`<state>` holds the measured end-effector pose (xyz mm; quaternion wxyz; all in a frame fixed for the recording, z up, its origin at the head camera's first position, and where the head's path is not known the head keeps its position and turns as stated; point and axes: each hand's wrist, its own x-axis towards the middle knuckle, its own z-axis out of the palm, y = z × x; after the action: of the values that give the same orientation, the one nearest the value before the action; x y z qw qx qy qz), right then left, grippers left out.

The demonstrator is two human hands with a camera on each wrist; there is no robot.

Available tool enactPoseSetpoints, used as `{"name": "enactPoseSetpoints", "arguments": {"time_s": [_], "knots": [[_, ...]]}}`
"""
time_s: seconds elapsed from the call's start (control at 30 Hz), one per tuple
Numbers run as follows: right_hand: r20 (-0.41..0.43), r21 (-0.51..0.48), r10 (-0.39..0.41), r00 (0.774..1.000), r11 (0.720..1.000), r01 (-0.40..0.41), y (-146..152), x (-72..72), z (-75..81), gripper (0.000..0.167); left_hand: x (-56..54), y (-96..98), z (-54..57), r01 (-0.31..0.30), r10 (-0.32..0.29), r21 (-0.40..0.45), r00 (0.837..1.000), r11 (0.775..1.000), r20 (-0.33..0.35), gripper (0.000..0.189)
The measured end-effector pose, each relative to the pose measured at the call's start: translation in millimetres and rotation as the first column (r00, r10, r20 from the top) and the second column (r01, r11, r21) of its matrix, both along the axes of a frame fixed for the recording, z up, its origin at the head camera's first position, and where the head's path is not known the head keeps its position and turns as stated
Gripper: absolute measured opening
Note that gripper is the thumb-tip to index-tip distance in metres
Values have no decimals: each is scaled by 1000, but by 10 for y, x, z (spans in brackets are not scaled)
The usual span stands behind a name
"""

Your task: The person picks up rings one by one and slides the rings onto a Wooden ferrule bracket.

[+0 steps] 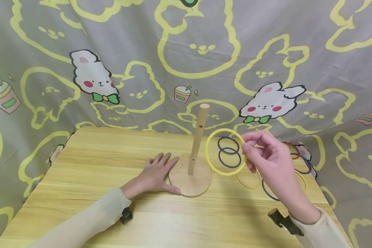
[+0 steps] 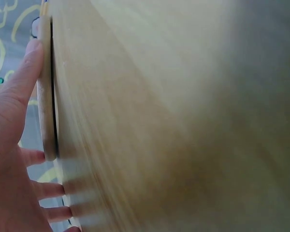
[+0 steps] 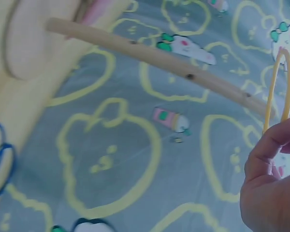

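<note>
Right hand (image 1: 268, 156) pinches yellow ring (image 1: 207, 151), seemingly clear of the post (image 1: 197, 141); left hand (image 1: 157, 175), fingers spread, touches the base (image 1: 193, 185)

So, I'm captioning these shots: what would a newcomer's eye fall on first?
Probably the bright yellow ring, pinched by the right hand, right of the wooden post in the head view. Next might come the cartoon-rabbit cloth behind the table, then the left hand at the rim of the post's round base.
</note>
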<state>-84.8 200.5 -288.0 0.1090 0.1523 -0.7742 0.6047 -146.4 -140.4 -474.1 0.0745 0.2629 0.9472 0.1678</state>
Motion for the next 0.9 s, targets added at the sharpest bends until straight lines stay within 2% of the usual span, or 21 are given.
{"name": "enactPoseSetpoints", "arguments": {"time_s": [0.23,0.47,0.67,0.9], "knots": [[-62,-103,36,997,994,-43,-242,-121,305,15,-27,-34,-90,0,0,22,1000,1000,-27,132],[-77,-151,60,995,986,-71,-453,-331,410,15,-35,-31,-121,-4,4,-7,999,1000,-31,136],[-26,-141,93,995,985,-96,-533,-510,304,13,-22,-17,-79,-10,10,-16,1000,1000,-23,133],[71,-97,101,992,991,-94,-520,-665,-10,15,-6,-19,-46,-11,11,-20,1000,1000,-26,132]]}}
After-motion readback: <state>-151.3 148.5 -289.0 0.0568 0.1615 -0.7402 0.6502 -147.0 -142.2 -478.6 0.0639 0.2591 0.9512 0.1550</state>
